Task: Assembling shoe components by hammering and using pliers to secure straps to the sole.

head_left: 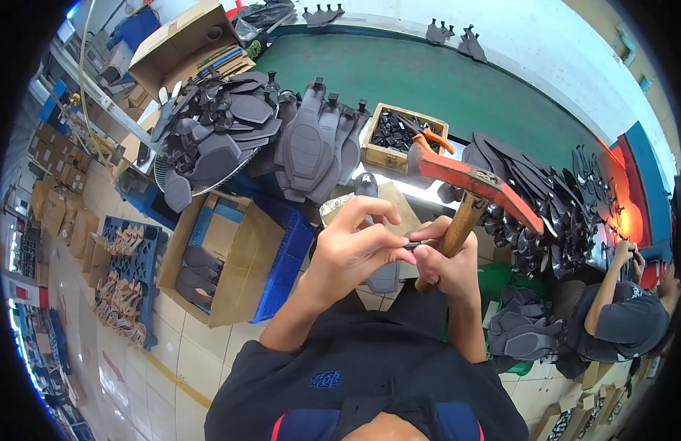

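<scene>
In front of my chest, my left hand (348, 253) pinches a small dark piece (412, 245) between thumb and fingertips. My right hand (452, 268) meets it there, thumb and forefinger at the same piece. That hand is also closed around the wooden handle of a hammer (465, 220), whose worn red-orange head (495, 187) points up and away. Behind and below the hands, a grey sole-shaped part (384, 278) shows in part, with a black end piece (366, 184) beyond my fingers. The hands hide its middle.
A wooden box (388, 154) holds small black pieces, with orange-handled pliers (432, 140) at its edge. Grey sole-shaped parts fill a wire basket (219, 176) on the left and pile up (517, 173) on the right. A cardboard box (230, 294) stands lower left. A co-worker (623, 316) sits at right.
</scene>
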Motion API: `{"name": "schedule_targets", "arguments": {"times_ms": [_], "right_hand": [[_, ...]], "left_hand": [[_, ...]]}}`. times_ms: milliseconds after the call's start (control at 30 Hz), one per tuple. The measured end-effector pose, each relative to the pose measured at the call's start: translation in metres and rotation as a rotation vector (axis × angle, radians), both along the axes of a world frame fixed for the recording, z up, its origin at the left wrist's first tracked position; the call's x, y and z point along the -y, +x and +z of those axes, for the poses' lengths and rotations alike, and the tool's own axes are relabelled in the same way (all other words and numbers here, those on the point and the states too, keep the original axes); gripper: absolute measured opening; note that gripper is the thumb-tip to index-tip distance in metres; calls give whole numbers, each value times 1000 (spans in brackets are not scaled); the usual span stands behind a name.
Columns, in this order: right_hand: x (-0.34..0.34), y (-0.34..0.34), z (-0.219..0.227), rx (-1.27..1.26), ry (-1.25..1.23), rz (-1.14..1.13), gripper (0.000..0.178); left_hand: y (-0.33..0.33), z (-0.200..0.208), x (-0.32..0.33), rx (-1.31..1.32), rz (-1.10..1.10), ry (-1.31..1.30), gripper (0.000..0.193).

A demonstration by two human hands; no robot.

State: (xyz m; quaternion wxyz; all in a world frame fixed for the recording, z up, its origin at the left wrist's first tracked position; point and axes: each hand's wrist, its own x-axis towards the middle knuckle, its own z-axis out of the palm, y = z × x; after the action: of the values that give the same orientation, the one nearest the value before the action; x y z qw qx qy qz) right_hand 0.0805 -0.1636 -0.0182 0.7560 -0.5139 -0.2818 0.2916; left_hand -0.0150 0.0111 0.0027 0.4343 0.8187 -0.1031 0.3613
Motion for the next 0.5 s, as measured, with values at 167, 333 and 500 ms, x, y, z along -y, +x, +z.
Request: {"name": "schedule_targets", "arguments": {"times_ms": [167, 333, 500], "right_hand": [[-7, 15, -14, 97, -157, -85, 18], [-25, 36, -23, 192, -327, -49, 18], [-45, 57, -34, 374, -404, -72, 19]], "left_hand": [[24, -31, -21, -27, 48, 38, 34], [55, -99, -42, -230, 478, 160, 53], [72, -134, -58, -270, 367, -100, 42]]}}
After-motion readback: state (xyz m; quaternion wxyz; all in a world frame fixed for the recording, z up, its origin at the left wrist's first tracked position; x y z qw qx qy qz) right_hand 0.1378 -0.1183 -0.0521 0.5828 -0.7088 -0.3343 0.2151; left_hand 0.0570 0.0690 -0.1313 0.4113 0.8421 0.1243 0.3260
